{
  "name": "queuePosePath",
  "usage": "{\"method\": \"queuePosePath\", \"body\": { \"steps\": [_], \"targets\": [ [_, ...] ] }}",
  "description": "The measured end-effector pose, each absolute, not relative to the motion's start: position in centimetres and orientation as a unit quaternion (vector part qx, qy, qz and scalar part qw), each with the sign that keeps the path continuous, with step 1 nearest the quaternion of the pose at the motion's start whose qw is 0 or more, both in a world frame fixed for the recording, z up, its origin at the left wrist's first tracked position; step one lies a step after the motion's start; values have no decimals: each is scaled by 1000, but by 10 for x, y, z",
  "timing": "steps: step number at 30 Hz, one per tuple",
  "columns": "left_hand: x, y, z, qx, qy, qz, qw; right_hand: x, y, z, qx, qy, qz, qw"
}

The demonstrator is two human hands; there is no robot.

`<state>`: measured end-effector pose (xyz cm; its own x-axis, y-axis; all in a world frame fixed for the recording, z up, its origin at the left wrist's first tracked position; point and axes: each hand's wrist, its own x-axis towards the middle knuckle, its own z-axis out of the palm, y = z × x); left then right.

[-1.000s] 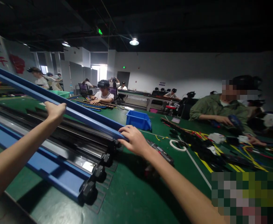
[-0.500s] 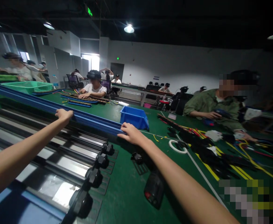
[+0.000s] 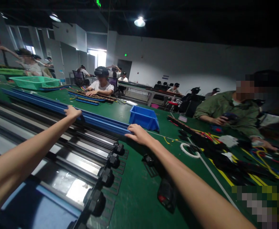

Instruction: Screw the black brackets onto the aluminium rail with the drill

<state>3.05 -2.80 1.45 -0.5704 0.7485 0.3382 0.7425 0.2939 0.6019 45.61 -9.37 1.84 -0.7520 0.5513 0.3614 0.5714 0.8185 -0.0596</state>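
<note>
A long blue channelled rail [image 3: 98, 121] stretches from the far left to the middle of the bench, just beyond a row of similar long bars. My left hand [image 3: 73, 113] is closed around the rail near its middle. My right hand [image 3: 140, 134] grips its right end, thumb on the near side. Nearer to me lie several parallel bars [image 3: 58, 156] with dark edges and shiny faces. Black hexagonal cable glands [image 3: 97, 203] on slotted brackets sit at their right ends. Below my right forearm a black tool or device [image 3: 166, 197] with a red part rests on the bench.
A blue bin [image 3: 144, 118] stands just beyond my right hand. The green basket [image 3: 34, 82] is at the far left. A white ring [image 3: 189, 150] and a tangle of yellow and red cables [image 3: 215, 162] lie on the right, by a co-worker in a green shirt [image 3: 227, 108]. Another person sits across the bench.
The view has swung left, so the scene sits further right. The rail's left end has come into sight, lower and clearer of the green basket. Both hands keep their hold.
</note>
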Motion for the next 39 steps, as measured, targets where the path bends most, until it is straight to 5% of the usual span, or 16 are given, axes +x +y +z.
{"method": "queuePosePath", "body": {
  "steps": [4,9,19,39],
  "targets": [
    [34,-48,25,637,694,322,-91,452,-96,2,-304,-935,-1,183],
    [49,-69,1,799,584,137,38,446,-103,-17,-345,-925,18,160],
    [49,-63,-24,794,600,97,-21,474,-135,7,-478,-867,39,138],
    [43,-69,-10,661,748,59,-6,442,-122,-14,-400,-867,193,226]
  ]
}}
